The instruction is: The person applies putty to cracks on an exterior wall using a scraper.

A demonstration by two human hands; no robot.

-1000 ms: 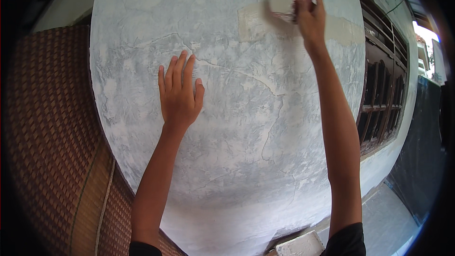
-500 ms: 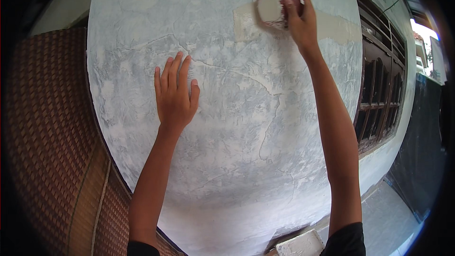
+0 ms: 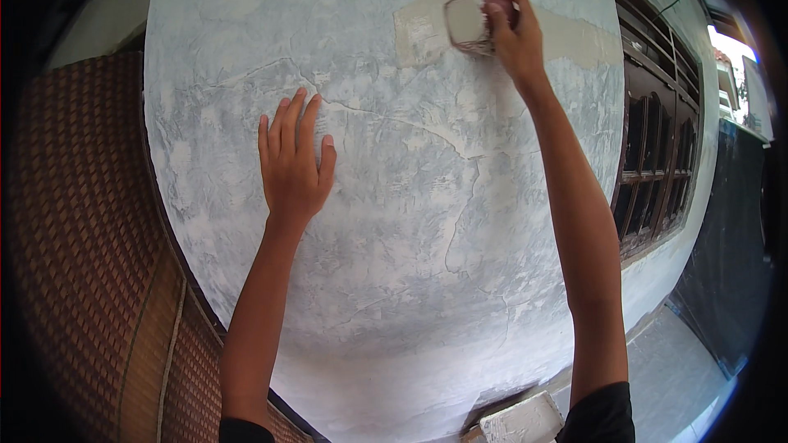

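My right hand (image 3: 520, 43) is raised high and closed around a flat, dark red putty spreader (image 3: 469, 23), whose face is coated in cream paste. The spreader is against or just off the wall, over a beige patch (image 3: 581, 39) that runs to the right; exact contact cannot be told. My left hand (image 3: 294, 162) has its fingers stretched and slightly apart, palm toward the wall, below a long crack. The wall (image 3: 386, 213) is pale grey-white, with patchy, rough texture and several cracks.
A container (image 3: 519, 425) of cream paste stands at the wall's foot. To the left rises a brown woven panel (image 3: 78, 221). A dark wooden window (image 3: 657, 131) is on the right, with a dark sheet (image 3: 726, 238) beyond it above a grey floor (image 3: 677, 369).
The spreader and right hand have moved slightly down relative to the beige patch. The left hand stays in nearly the same place, while the view has shifted a little.
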